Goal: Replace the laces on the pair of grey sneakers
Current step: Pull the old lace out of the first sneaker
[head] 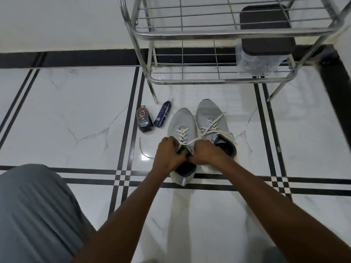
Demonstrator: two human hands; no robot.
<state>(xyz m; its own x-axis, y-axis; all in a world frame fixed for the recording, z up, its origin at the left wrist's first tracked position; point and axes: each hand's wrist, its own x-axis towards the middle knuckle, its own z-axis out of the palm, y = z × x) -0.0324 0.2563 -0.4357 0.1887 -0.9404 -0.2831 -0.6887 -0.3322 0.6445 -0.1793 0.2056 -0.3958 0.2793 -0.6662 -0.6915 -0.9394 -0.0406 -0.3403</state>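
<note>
- Left hand point(168, 152): fingers curled, gripping the collar and tongue area of the left grey sneaker point(182, 130); the fingertips are tucked out of sight, so what exactly they pinch cannot be told.
- Right hand point(204, 153): fingers curled, just beside the left hand, pinching the white lace point(191, 141) that runs taut from the hand up and to the right across the other shoe.
- Trouser leg, grey point(34, 211): lower left corner, close to the camera.
- Loose lace end, white point(143, 152): lies curved on the floor tile point(76, 120), left of the left hand and apart from the shoes.
- Shoe-polish sponge in a dark clear case with a red ring on its label point(144, 120): lying on the floor, left of the sneakers.
- Spray can, dark blue point(163, 114): lying on its side just beside the sponge case, between it and the left grey sneaker.
- Left grey sneaker: on the floor, toe pointing away, white lace crossed through its lower eyelets, dark lining visible at the heel opening under the hands.
- Right grey sneaker point(210, 114): touching the left one side by side, toe away, white lace loosely crossed and trailing over its right edge.
- Steel wire shoe rack point(190, 33): stands behind the sneakers, two tiers visible.
- Clear container with a dark lid point(266, 44): on the lower tier at the right end of the rack.
</note>
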